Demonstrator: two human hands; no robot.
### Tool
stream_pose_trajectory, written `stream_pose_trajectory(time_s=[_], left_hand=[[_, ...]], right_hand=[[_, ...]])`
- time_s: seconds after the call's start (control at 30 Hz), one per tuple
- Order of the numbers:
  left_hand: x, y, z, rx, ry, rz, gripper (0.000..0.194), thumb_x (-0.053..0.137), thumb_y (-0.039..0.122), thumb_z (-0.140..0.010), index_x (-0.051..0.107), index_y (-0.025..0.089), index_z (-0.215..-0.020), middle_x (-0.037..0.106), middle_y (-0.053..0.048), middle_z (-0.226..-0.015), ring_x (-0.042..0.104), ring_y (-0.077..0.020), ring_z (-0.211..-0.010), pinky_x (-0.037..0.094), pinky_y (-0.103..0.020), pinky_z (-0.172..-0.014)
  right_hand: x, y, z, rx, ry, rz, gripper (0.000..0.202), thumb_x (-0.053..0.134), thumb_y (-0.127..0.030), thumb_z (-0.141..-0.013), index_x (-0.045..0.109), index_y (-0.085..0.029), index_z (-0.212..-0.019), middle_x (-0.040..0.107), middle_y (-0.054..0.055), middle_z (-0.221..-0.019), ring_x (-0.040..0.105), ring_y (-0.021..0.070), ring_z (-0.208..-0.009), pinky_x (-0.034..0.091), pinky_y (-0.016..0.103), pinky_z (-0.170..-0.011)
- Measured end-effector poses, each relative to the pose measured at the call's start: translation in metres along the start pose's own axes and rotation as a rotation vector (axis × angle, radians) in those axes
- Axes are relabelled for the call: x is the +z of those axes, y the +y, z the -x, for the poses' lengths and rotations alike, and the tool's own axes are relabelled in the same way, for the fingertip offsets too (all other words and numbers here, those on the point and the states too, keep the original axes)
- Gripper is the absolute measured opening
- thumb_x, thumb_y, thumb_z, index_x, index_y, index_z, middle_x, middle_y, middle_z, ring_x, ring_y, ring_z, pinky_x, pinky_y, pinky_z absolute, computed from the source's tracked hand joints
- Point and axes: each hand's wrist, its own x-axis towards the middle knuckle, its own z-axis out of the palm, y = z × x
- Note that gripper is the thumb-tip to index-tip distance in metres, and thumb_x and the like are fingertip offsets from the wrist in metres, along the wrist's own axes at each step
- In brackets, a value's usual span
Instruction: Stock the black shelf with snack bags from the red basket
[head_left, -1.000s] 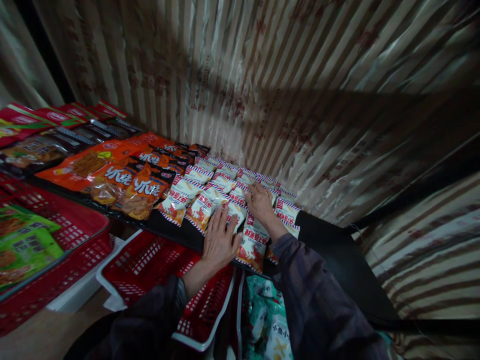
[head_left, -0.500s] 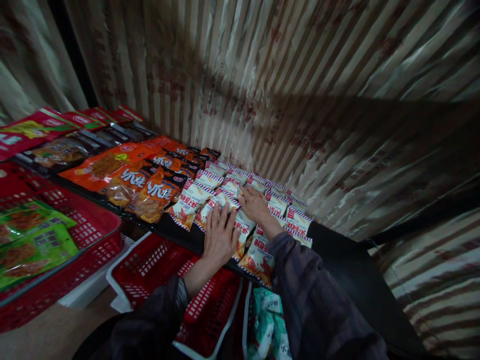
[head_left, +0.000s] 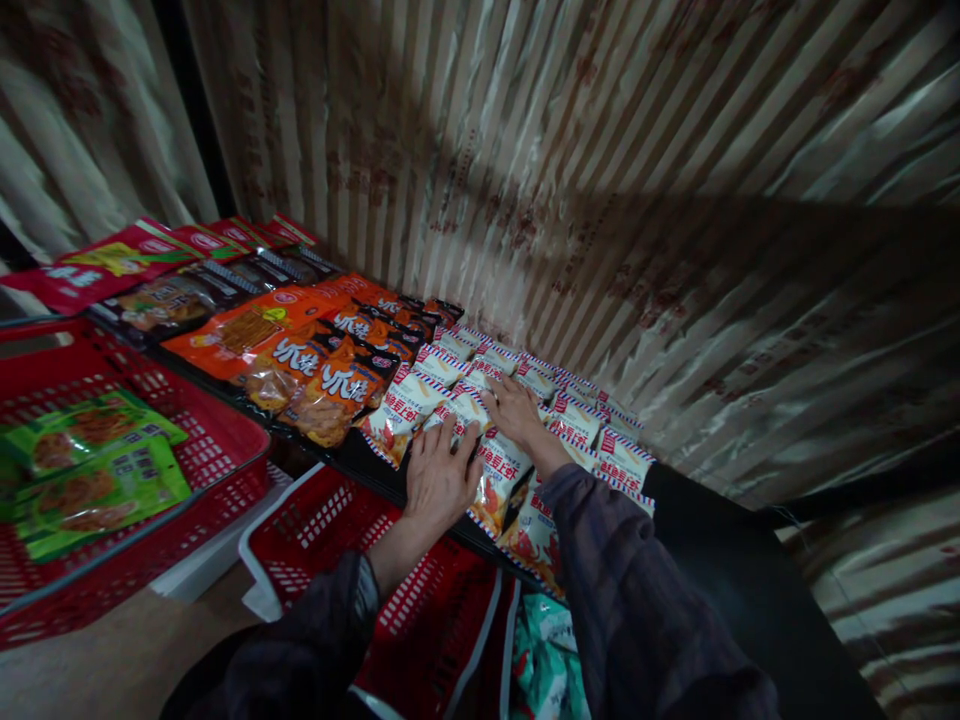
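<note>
Rows of white snack bags [head_left: 401, 408] with red lettering and striped edges lie on a black shelf [head_left: 697, 540]. My left hand [head_left: 439, 482] is at the front row, palm down, its fingers spread on a white bag. Just beyond it and to the right, my right hand [head_left: 516, 412] rests with outstretched fingers on bags in a row farther back. The right forearm hides part of the bags below it. Neither hand grips a bag.
Orange snack bags [head_left: 334, 392], dark bags [head_left: 169, 300] and red bags [head_left: 105, 262] fill the shelf's left. Below stand a red basket [head_left: 232, 440] with green packets [head_left: 105, 490], another red basket [head_left: 322, 520], and teal packets [head_left: 544, 650]. A corrugated sheet wall [head_left: 540, 190] rises behind.
The view has shifted left, so the shelf appears farther right. My left hand has slid slightly left over the front-row bags. The right hand stays over nearly the same bags.
</note>
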Motion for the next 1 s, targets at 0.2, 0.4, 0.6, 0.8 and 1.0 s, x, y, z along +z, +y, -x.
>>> stream_pose_trajectory(time_s=[0.2, 0.4, 0.6, 0.8, 1.0], left_hand=[[-0.006, 0.0, 0.002, -0.004, 0.085, 0.031, 0.038, 0.048, 0.034, -0.091, 0.062, 0.02, -0.123, 0.058, -0.014, -0.12, 0.044, -0.0339, -0.122, 0.033, -0.052, -0.105], [-0.009, -0.004, 0.006, -0.017, 0.054, 0.005, 0.043, 0.048, 0.037, -0.091, 0.057, 0.019, -0.129, 0.058, -0.015, -0.112, 0.052, -0.0321, -0.109, 0.042, -0.049, -0.094], [-0.009, -0.01, 0.012, -0.024, 0.058, -0.034, 0.044, 0.05, 0.035, -0.089, 0.057, 0.016, -0.128, 0.049, -0.02, -0.133, 0.043, -0.0357, -0.125, 0.038, -0.05, -0.1], [-0.012, -0.016, 0.018, -0.038, 0.01, -0.058, 0.045, 0.051, 0.035, -0.089, 0.056, 0.016, -0.129, 0.051, -0.019, -0.133, 0.051, -0.0326, -0.115, 0.042, -0.045, -0.095], [-0.01, -0.018, 0.015, -0.033, 0.039, -0.05, 0.043, 0.05, 0.035, -0.089, 0.058, 0.014, -0.126, 0.054, -0.018, -0.133, 0.05, -0.0338, -0.117, 0.04, -0.046, -0.093]], right_hand=[[0.006, 0.002, 0.003, -0.02, -0.007, -0.018, 0.052, 0.034, -0.049, -0.098, 0.043, -0.025, -0.143, 0.041, 0.01, -0.151, 0.033, 0.03, -0.141, 0.021, 0.055, -0.114], [0.007, 0.001, 0.005, -0.049, -0.042, -0.013, 0.056, 0.034, -0.053, -0.097, 0.039, -0.025, -0.145, 0.037, 0.01, -0.154, 0.029, 0.0312, -0.143, 0.016, 0.058, -0.114], [0.008, -0.001, 0.009, -0.065, -0.058, 0.017, 0.06, 0.03, -0.057, -0.096, 0.039, -0.024, -0.145, 0.038, 0.009, -0.153, 0.027, 0.0296, -0.144, 0.011, 0.058, -0.115], [0.012, -0.002, 0.01, -0.084, -0.049, 0.013, 0.064, 0.03, -0.061, -0.094, 0.04, -0.023, -0.144, 0.039, 0.01, -0.152, 0.03, 0.0305, -0.142, 0.007, 0.059, -0.115], [0.011, -0.003, 0.012, -0.102, -0.036, 0.024, 0.062, 0.035, -0.058, -0.094, 0.042, -0.022, -0.143, 0.041, 0.012, -0.151, 0.032, 0.0304, -0.141, 0.008, 0.06, -0.114]])
